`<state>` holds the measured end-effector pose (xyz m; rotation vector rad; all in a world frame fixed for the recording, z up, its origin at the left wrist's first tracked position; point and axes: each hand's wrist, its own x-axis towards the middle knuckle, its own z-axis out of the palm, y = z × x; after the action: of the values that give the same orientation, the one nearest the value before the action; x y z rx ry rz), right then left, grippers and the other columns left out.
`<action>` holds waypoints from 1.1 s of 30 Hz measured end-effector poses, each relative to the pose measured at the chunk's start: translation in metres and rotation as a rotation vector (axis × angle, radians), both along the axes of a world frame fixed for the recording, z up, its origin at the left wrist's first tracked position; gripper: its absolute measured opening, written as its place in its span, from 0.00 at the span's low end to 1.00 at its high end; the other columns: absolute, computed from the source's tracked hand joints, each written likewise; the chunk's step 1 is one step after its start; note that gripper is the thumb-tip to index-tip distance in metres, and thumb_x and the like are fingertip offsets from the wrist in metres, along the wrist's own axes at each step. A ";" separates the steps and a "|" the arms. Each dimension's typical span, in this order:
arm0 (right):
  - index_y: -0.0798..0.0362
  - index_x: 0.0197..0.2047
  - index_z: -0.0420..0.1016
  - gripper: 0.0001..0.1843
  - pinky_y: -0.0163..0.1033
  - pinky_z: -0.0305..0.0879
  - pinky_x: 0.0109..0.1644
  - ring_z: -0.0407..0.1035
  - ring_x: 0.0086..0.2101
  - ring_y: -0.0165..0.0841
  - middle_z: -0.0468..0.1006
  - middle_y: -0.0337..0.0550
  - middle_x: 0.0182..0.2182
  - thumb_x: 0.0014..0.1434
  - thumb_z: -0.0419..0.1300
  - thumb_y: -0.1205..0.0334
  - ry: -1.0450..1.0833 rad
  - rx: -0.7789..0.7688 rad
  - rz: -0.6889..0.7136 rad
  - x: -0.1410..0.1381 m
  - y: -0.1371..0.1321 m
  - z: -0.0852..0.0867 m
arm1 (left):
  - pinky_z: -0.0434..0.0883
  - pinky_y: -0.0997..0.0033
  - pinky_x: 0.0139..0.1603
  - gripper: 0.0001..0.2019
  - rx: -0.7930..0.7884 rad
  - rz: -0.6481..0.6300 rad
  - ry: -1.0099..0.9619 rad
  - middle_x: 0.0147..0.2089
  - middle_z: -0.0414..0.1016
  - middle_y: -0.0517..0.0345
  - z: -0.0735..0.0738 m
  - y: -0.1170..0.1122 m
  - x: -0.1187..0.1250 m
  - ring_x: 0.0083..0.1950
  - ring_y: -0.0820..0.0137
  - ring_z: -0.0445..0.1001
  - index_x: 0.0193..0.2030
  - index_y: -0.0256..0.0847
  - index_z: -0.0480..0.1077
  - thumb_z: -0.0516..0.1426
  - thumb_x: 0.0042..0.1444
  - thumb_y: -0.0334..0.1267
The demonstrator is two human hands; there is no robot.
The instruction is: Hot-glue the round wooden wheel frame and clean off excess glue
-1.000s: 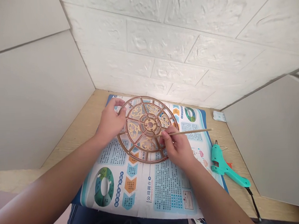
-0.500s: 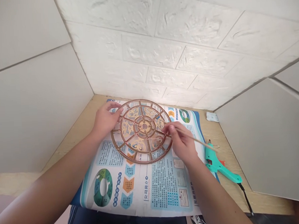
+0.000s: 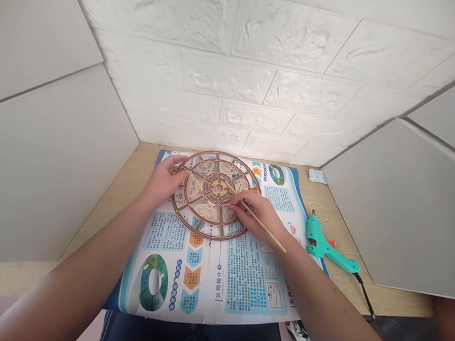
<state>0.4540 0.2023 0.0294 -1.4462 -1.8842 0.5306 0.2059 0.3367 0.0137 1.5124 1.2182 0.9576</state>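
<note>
So, your left hand (image 3: 163, 181) has its fingers curled over the left rim of the round wooden frame (image 3: 213, 194). The frame sits on the far part of the printed sheet (image 3: 237, 282) spread on the counter (image 3: 115, 203). Your right hand (image 3: 257, 214) is pinching a thin stick (image 3: 269, 233), tip aimed in toward the hub. My worry is that the spokes and the cut-out panels look pretty thin, so leaning on that stick could crack one. The frame is also only held on one side, so it could skid on that glossy paper. (poster A)

Yeah, agreed. Also the glue gun (image 3: 323, 244) lies just beside your right wrist, and its cord runs off the near edge of the counter. Snag it with your forearm and I reckon the gun could get dragged off. Some stuff I can't make out:
- The stick's tip blends into the frame past your fingers, so I can't tell which gap it's in or whether it touches anything.
- I can't tell if the frame lies flat or if your left hand is tipping it up a bit.
- The little white packet (image 3: 317, 176) near the wall is too small to read.
- Your arms cover parts of the sheet, and the picture cuts both arms off before the elbows. (poster B)
</note>
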 end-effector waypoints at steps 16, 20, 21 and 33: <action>0.50 0.38 0.74 0.02 0.38 0.67 0.39 0.72 0.34 0.32 0.78 0.38 0.35 0.63 0.61 0.66 0.181 -0.116 -0.011 -0.002 0.006 -0.004 | 0.71 0.61 0.50 0.07 0.683 -0.667 0.318 0.42 0.80 0.54 0.003 -0.056 0.038 0.46 0.64 0.76 0.44 0.41 0.76 0.57 0.68 0.38; 0.49 0.38 0.74 0.02 0.40 0.68 0.42 0.74 0.37 0.34 0.79 0.39 0.35 0.63 0.61 0.66 0.167 -0.099 -0.010 -0.004 0.005 -0.003 | 0.71 0.62 0.48 0.06 0.603 -0.638 0.316 0.43 0.80 0.55 -0.004 -0.055 0.041 0.45 0.64 0.76 0.45 0.40 0.75 0.58 0.68 0.38; 0.49 0.40 0.75 0.03 0.41 0.69 0.43 0.75 0.38 0.34 0.80 0.40 0.36 0.63 0.61 0.66 0.174 -0.076 -0.006 -0.005 0.005 -0.002 | 0.71 0.62 0.47 0.06 0.578 -0.632 0.302 0.43 0.81 0.55 -0.004 -0.054 0.041 0.45 0.65 0.76 0.45 0.41 0.75 0.58 0.68 0.37; 0.52 0.49 0.71 0.14 0.49 0.70 0.54 0.75 0.48 0.42 0.81 0.51 0.48 0.62 0.50 0.68 -0.037 0.012 -0.582 0.025 0.018 -0.002 | 0.71 0.55 0.55 0.09 0.578 -0.399 0.272 0.46 0.78 0.51 0.004 -0.052 0.033 0.49 0.60 0.76 0.47 0.41 0.71 0.56 0.63 0.39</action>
<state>0.4795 0.2204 0.0275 -1.8987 -1.3868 0.2096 0.2393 0.2850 0.0176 2.3011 0.7919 0.8892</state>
